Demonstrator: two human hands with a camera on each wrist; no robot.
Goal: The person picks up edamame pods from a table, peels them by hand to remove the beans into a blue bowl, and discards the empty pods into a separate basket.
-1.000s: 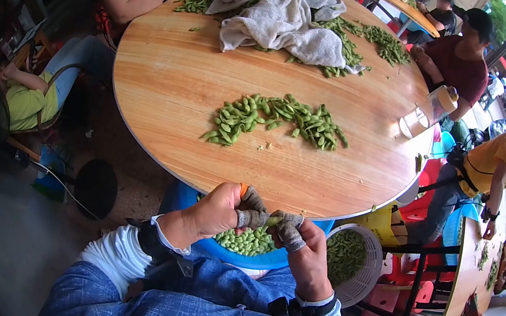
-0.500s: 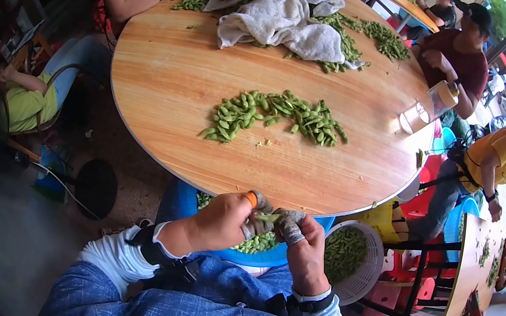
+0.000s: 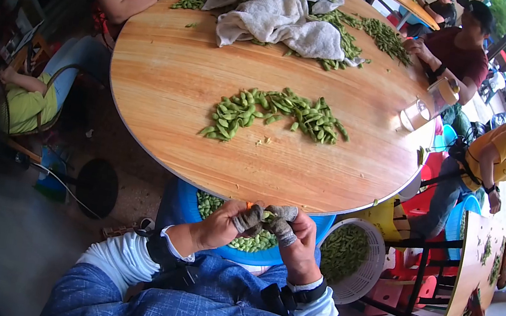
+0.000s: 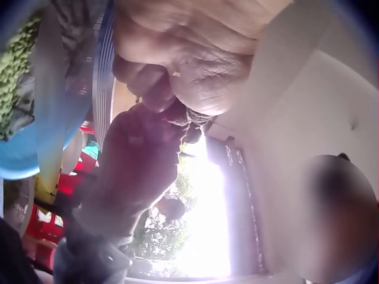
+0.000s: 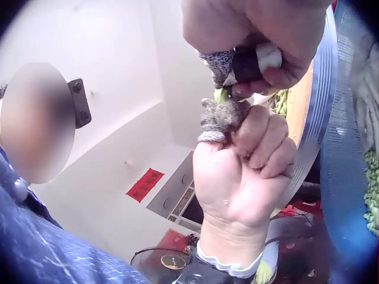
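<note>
- Together, the left hand [image 3: 217, 226] and right hand [image 3: 301, 248] meet fingertip to fingertip over a single green pod [image 3: 268, 216], just off the near edge of a round wooden table [image 3: 200, 156]
- Caught between the two, the pod lies to the right of the left hand and to the left of the right; both touch it, and neither can be called nearer
- Its long axis cannot be told, with fingertips hiding much of the pod and only a short green piece showing
- Fingers on each side are curled, the left hand pinching the pod at one side, the right hand gripping it at the other
- Grey knitted coverings, coarse and soiled, wrap the working fingers, while the palms are bare; an orange band [image 3: 250, 206] marks the left hand
- Below, a smooth blue basin [image 3: 324, 225] holds plump, pale green beans [image 3: 249, 245]
- Beside it, to the right, a white basket [image 3: 374, 270] with a slotted plastic wall is filled with darker green pods [image 3: 344, 248]
- Across the glossy, straight-grained tabletop, loose pods [image 3: 233, 115], curved and bumpy, form a rough arch opening toward the hands
- Farther back, a crumpled, light grey cloth [image 3: 281, 20] partly covers another heap of greens [image 3: 387, 41]
</note>
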